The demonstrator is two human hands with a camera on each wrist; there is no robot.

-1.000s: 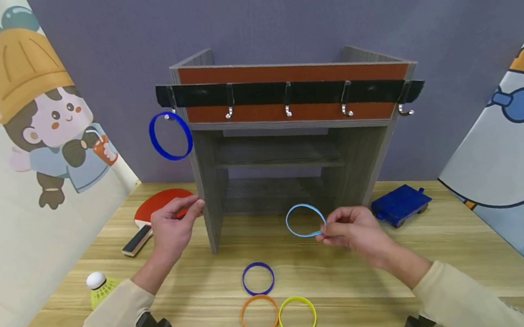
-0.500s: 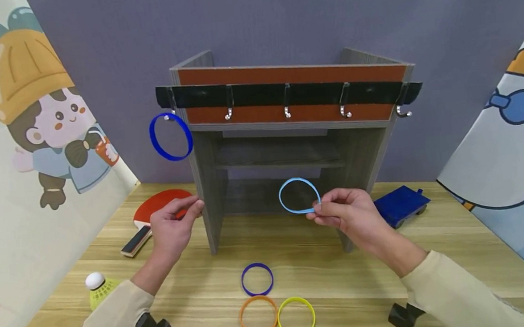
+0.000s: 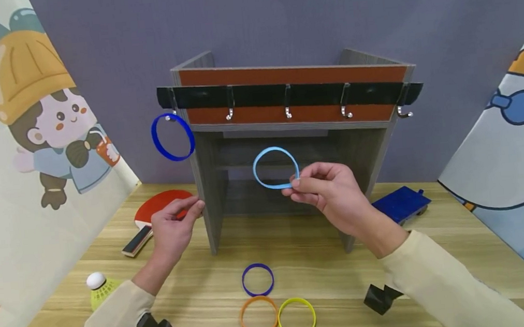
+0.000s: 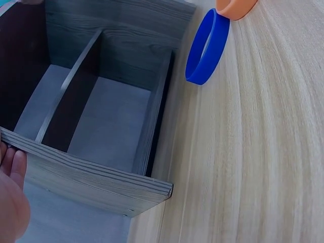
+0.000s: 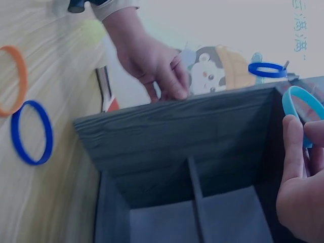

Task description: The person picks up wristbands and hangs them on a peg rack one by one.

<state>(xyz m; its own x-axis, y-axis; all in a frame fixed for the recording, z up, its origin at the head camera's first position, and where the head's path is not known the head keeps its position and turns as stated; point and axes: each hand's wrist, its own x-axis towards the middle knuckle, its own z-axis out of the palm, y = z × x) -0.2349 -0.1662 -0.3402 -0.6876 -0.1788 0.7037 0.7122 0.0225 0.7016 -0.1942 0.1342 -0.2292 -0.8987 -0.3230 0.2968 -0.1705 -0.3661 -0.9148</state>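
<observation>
My right hand (image 3: 332,191) pinches a light blue wristband (image 3: 257,171) between thumb and fingers, raised in front of the shelf opening. Its loop stands upright, below the row of metal hooks (image 3: 288,112). At the left side panel (image 3: 209,199) of the grey wooden shelf, my left hand (image 3: 171,228) holds the front edge; the left wrist view has its fingers (image 4: 17,167) against the outer face. A dark blue wristband (image 3: 156,141) hangs from the leftmost hook. On the table lie a purple-blue wristband (image 3: 244,285), an orange wristband (image 3: 243,323) and a yellow wristband (image 3: 314,321).
Behind my left hand lies a red table tennis bat (image 3: 146,211). A yellow shuttlecock (image 3: 100,292) is near my left sleeve. To the right of the shelf sits a blue toy cart (image 3: 401,203). The black hook rail (image 3: 256,94) spans the shelf's top front.
My right hand has lifted the light blue wristband upward and somewhat to the left, from low before the shelf to the middle-shelf level. The left hand stays at the panel edge.
</observation>
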